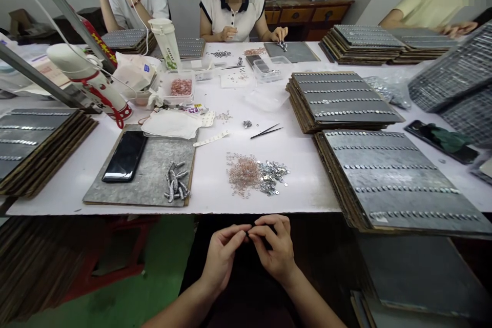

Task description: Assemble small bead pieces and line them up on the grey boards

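My left hand and my right hand meet over my lap, just below the table's front edge. Both pinch with thumb and fingers, fingertips almost touching. Something small and dark seems to sit between them, too small to name. On the table beyond lies a pile of tiny pinkish rings, touching a heap of small silver discs. Black tweezers rest farther back, beside a small cluster of metal pieces. To the left, short stacks of silver discs lie on a grey board.
A black phone lies on the grey board. Stacked boards with rows of discs stand at the right, others at the left. A white bottle, a tub of pink rings and several seated people are farther back.
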`<state>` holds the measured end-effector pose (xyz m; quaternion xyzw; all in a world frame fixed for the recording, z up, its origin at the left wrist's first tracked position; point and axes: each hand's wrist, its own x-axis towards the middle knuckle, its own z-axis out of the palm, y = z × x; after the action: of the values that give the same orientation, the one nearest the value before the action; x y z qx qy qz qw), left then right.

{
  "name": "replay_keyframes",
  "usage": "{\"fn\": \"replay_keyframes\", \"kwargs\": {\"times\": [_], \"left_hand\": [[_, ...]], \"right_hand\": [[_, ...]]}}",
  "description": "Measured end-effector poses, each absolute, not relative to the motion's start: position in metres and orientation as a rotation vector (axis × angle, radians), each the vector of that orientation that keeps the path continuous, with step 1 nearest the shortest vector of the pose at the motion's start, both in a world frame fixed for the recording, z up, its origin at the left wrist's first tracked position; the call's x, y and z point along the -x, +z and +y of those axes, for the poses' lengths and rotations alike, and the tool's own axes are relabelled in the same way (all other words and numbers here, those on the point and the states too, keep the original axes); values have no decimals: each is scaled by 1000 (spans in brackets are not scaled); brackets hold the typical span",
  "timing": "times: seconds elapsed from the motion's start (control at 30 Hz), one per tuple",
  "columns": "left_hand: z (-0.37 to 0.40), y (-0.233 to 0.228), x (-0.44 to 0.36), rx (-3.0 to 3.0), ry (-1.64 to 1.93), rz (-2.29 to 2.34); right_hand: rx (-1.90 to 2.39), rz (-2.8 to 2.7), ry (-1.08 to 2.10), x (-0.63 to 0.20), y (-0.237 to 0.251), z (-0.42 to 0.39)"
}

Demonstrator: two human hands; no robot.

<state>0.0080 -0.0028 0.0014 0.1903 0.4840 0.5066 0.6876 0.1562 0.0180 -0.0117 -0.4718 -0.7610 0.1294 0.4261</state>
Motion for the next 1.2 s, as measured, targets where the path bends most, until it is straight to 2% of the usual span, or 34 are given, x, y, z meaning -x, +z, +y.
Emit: {"fn": "replay_keyframes", "kwargs": {"times": [0.47, 0.73, 0.83, 1.2], "left_hand": [[-3, -3, -6, -539, 1127, 1177], [-4, -13, -3, -557, 1131, 1259], [-5, -15, -3, -592, 1112, 1266], [-6, -22, -1, -751, 1124, 1312]], "right_hand": [[1216, -1912, 344, -157, -15, 18], [1581, -1785, -19, -191, -13, 36], [1681, -1845, -56, -201, -14, 43], [1437, -1799, -45, -209, -14, 38]]}}
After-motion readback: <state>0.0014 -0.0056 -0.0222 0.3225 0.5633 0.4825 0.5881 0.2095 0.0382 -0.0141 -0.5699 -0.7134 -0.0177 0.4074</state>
